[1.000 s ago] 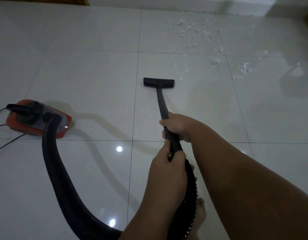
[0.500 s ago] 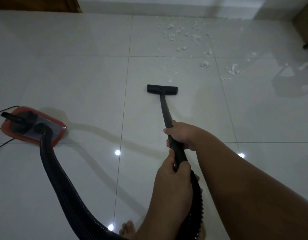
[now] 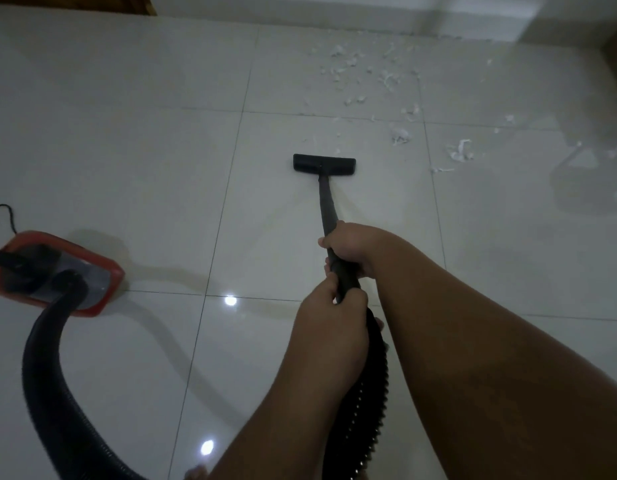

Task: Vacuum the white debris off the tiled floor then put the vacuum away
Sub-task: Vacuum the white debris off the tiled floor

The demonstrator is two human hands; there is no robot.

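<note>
While both bare hands clasp a slim black vacuum wand [image 3: 326, 209], its flat black floor nozzle [image 3: 323, 164] rests on the glossy pale tiled floor [image 3: 127, 133], just short of scattered white debris [image 3: 365, 74] lying near the far wall. The right hand [image 3: 350, 247] wraps the wand higher up; the left hand [image 3: 331, 327] grips it where the ribbed black hose [image 3: 43, 375] joins. That hose loops left to a red canister vacuum [image 3: 54, 271] sitting on the tiles, a thin black cord [image 3: 9, 216] trailing behind it.
</note>
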